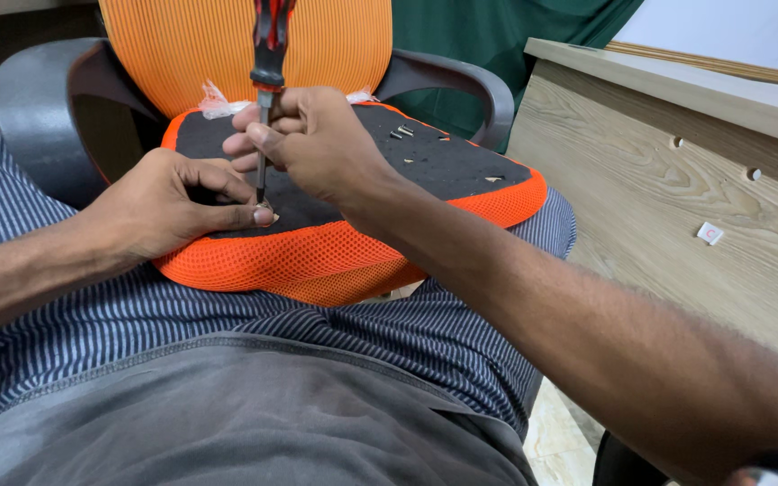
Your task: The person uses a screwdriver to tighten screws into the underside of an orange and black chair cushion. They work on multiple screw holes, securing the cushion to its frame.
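Note:
An orange mesh chair seat (335, 261) with a black centre panel lies across my lap. My right hand (317, 144) grips the shaft of a red-and-black screwdriver (269, 54) held upright, its tip down on the black panel near the front edge. My left hand (168, 207) rests on the seat's left side, thumb and fingers pinched around the screwdriver tip, where a small screw seems to sit, mostly hidden. Several loose screws (402, 133) lie on the black panel further back.
An office chair with an orange mesh back (182, 45) and grey armrests (461, 76) stands ahead. A light wooden desk panel (677, 216) with holes and a small white clip rises at the right. A green cloth (497, 27) hangs behind.

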